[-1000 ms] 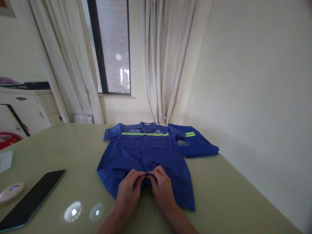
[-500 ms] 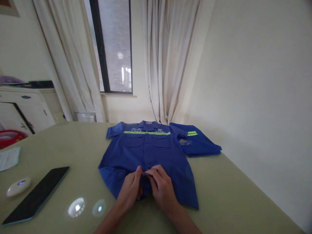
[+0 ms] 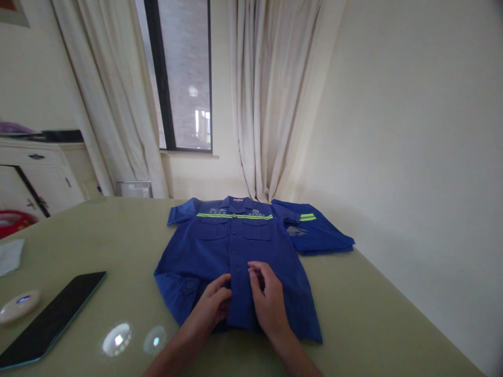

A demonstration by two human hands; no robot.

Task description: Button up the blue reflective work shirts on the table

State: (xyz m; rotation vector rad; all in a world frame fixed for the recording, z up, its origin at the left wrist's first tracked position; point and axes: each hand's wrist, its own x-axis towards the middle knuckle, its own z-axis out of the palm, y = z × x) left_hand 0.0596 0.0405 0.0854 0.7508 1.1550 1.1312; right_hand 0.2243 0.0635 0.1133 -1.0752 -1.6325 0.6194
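Parting hands point(image 3: 271, 301) at blue shirt point(image 3: 212, 254)

Black slab point(image 3: 55, 320), oval device point(image 3: 19, 308), paper point(image 3: 10, 256) cut off by left picture edge. Shirt point(image 3: 208, 251) lettering too small to read; its sleeve partly hides folded garment point(image 3: 320, 235).

Blue shirt point(image 3: 208, 251), front up (left hem folded)

Dim, soft light; round glare on the glossy tabletop point(image 3: 129, 251).
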